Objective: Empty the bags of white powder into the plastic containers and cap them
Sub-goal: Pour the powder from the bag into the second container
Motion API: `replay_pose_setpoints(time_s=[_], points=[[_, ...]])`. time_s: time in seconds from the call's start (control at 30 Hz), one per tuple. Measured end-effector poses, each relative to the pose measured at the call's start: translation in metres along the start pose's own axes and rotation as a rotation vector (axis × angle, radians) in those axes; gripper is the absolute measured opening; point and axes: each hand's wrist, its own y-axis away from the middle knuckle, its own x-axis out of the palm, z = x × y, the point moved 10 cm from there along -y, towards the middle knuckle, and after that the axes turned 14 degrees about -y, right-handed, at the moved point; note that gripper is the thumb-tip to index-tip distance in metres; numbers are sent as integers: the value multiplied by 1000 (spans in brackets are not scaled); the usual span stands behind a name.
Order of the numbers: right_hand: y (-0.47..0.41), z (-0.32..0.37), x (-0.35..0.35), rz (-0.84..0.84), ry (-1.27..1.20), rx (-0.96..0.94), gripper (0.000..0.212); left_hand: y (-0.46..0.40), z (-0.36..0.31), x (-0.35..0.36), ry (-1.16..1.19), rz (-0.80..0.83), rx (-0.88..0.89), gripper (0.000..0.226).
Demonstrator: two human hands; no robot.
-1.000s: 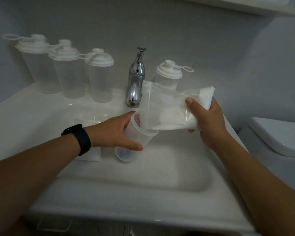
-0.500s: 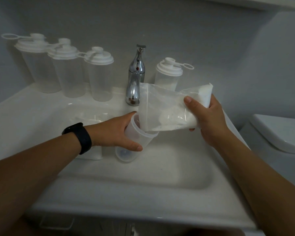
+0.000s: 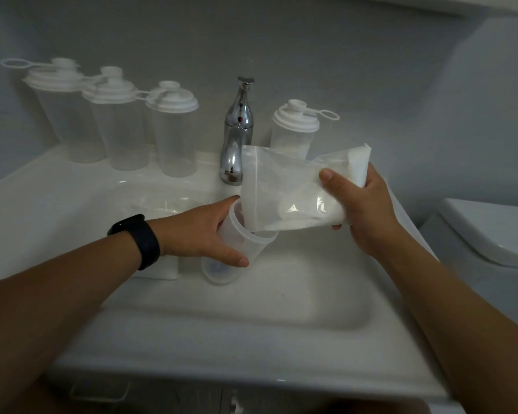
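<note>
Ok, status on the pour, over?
Left hand grips open container, tilted over sink. Right hand holds powder bag, mouth in rim. Nothing blocking.

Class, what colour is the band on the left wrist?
Black wristband, clearest in the head view.

Behind the bag (image 3: 284, 192) held by the right grip (image 3: 365, 210): lower part of the capped container (image 3: 293, 135) and far rim of the open container (image 3: 237, 246), contents unreadable. Under the left grip (image 3: 198, 234) and its wrist: most of a white object (image 3: 168, 268) and some clear bags (image 3: 162, 201), too faint to count. Cut off right of the right grip: toilet (image 3: 491, 231).
</note>
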Motion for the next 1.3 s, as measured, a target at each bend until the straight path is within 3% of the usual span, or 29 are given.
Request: replay_pose_setpoints(time_s=[0.3,0.77,1.3], points=[[2,2,3,14,34,6,39,1,-6,10,40,86,33,85],[1,2,0,5,43,0,50,3,-8,9,41,82,26,88],[1,4,0,6,52,3,44,1,-2,7,13,62,-1,88]])
